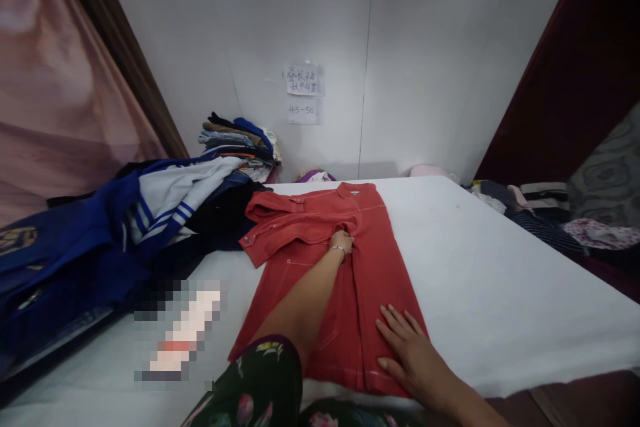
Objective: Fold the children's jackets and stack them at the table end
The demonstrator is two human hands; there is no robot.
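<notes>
A red long-sleeved jacket (380, 260) lies on the white table, collar at the far end and hem toward me. Its front side is folded inward, and both sleeves stretch across to the left, one above the other. My left hand (342, 240), with a bracelet at the wrist, is closed on the red cloth near the middle, just below a sleeve; its fingertips are partly hidden. Flat on the lower right of the jacket, close to the hem, rests my right hand (407, 347) with fingers spread.
Blue and white clothes (100, 233) are heaped along the left. Behind them rises a stack of folded garments (245, 140). More clothes (545, 213) lie beyond the white table's (475, 267) right edge. Handwritten paper notes (305, 90) hang on the back wall. A blurred patch covers something at lower left.
</notes>
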